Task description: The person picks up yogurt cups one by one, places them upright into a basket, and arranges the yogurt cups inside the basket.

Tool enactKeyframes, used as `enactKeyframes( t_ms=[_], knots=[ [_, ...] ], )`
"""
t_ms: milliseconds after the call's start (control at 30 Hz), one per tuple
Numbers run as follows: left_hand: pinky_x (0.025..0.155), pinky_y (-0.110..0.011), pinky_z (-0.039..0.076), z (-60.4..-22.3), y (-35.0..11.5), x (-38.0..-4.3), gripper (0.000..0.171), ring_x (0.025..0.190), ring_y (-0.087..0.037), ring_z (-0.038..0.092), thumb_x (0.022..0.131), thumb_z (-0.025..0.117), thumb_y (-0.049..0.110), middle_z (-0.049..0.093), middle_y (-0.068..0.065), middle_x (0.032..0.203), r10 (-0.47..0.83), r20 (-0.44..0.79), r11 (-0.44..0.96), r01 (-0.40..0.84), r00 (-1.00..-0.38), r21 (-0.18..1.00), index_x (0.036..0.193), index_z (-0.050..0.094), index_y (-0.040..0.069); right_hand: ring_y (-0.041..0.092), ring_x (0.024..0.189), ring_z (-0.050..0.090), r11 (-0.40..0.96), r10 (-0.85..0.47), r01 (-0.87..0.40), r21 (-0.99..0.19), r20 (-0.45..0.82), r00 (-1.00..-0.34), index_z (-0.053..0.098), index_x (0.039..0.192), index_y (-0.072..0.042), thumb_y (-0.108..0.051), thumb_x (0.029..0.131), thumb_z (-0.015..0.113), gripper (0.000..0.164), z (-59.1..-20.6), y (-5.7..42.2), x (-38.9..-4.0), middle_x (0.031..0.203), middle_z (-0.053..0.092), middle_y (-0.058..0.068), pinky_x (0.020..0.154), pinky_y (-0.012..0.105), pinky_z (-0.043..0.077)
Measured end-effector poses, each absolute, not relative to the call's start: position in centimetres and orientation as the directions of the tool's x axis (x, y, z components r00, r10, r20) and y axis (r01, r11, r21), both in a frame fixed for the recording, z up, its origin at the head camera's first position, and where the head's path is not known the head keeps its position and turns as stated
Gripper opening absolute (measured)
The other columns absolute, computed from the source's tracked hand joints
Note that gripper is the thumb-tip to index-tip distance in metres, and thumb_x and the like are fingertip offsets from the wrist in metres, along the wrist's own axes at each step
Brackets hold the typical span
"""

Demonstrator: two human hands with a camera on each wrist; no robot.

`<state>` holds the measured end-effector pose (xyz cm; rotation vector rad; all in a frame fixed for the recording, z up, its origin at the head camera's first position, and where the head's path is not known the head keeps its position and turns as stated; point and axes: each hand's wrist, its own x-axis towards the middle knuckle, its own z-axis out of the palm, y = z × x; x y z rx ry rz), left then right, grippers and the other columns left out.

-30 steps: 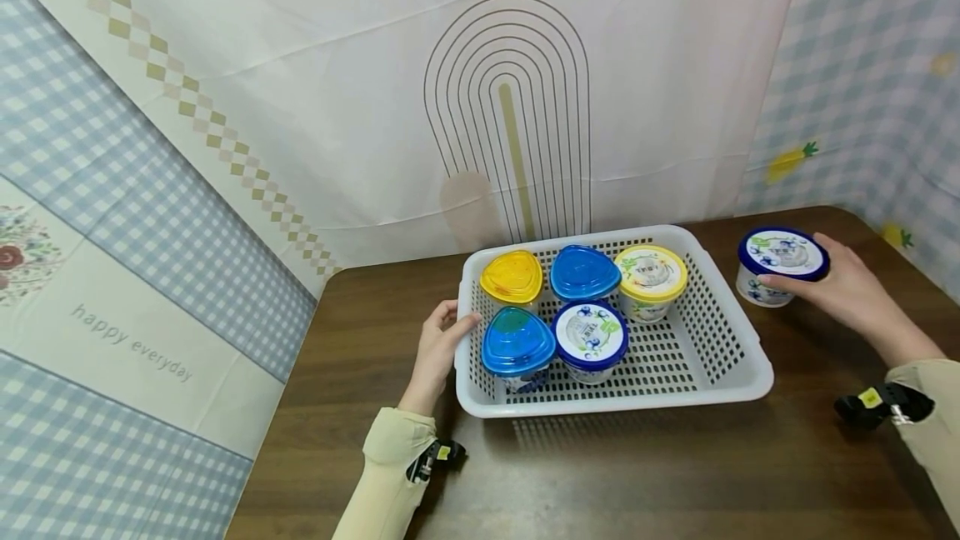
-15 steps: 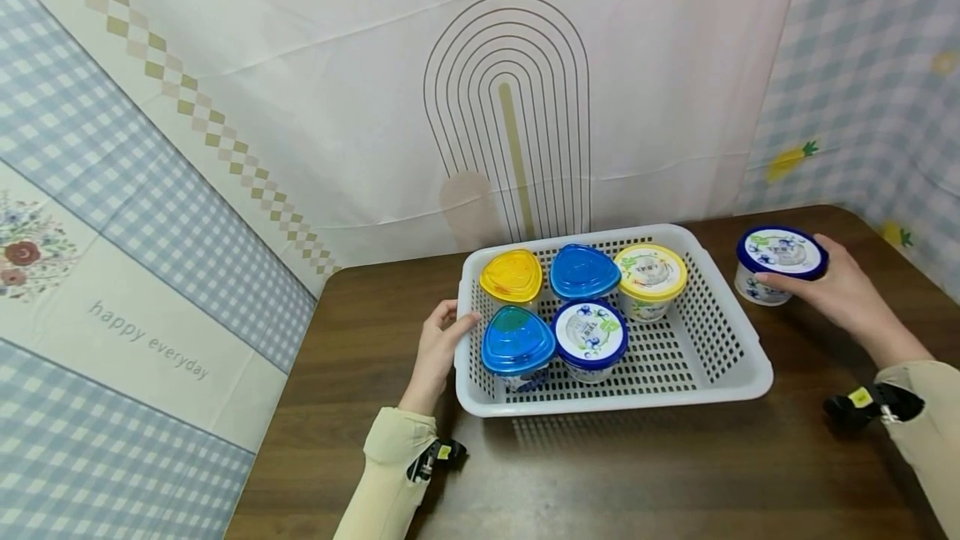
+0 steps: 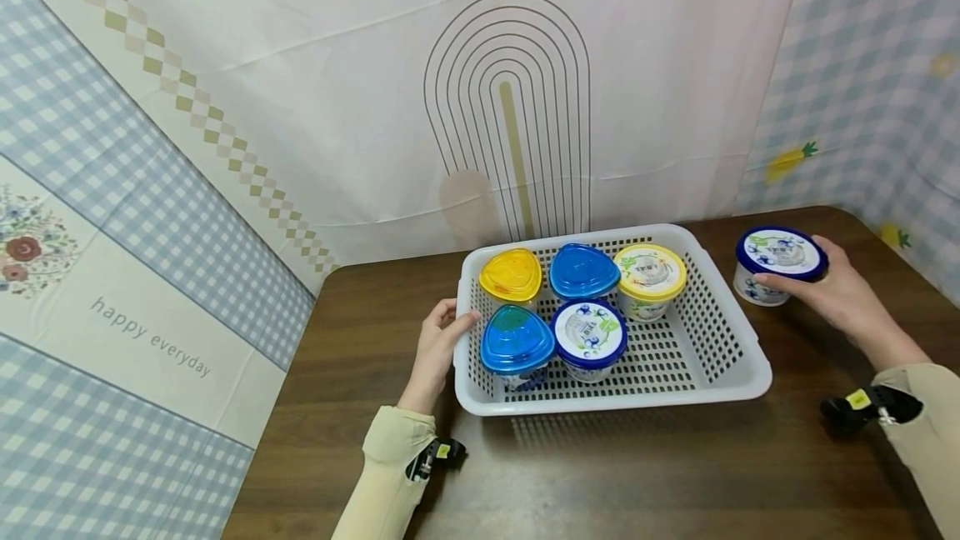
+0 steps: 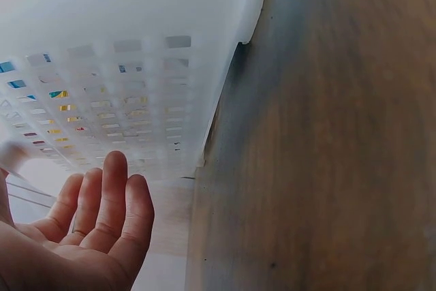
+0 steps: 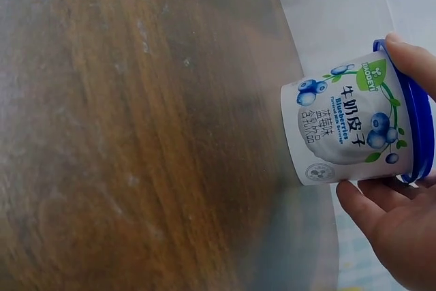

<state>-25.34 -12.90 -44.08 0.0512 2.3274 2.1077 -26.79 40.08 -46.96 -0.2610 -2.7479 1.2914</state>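
Note:
My right hand [image 3: 847, 290] grips a blueberry milk tub [image 5: 344, 124] by its sides, thumb on one side and fingers on the other. The tub is white with a dark blue lid and stays upright over the table's right part. At the left end of a light grey plastic basket [image 3: 705, 394], my left hand [image 3: 435, 348] holds the rim, thumb over the edge and fingers [image 4: 114, 195] along the outer wall. Inside the basket are another blue-lidded tub [image 3: 590, 332], a yellow-lidded tub [image 3: 651, 273] and several containers with rounded triangular lids, one being yellow [image 3: 512, 275].
The blue triangular-lidded containers are at the back [image 3: 584, 271] and front left [image 3: 517, 342] of the basket. Bare slotted floor shows in its right part. A dark wooden table [image 3: 637, 473] lies beneath, with a printed cloth [image 3: 360, 107] hanging behind it.
The right wrist and sleeve have shifted slightly left while the hand keeps hold of the tub, which has barely moved. My left hand and the basket look unchanged.

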Motion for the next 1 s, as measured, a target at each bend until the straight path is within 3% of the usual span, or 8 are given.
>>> enactKeyframes(
  t_ms=[1000],
  knots=[
    [0.074, -0.03, 0.059, -44.11, -12.89, -25.47, 0.036, 0.081, -0.014, 0.064, 0.095, 0.066, 0.013, 0.062, -0.008, 0.1, 0.028, 0.018, 0.095, 0.021, -0.999, 0.995, 0.123, 0.059, -0.007, 0.064, 0.141, 0.007, 0.612, 0.175, 0.123, -0.781, -0.018, -0.984, -0.017, 0.155, 0.003, -0.051, 0.093, 0.067, 0.117, -47.08, 40.39, -26.87, 0.158, -0.006, 0.04, 0.106, 0.079, 0.013]
  ],
)
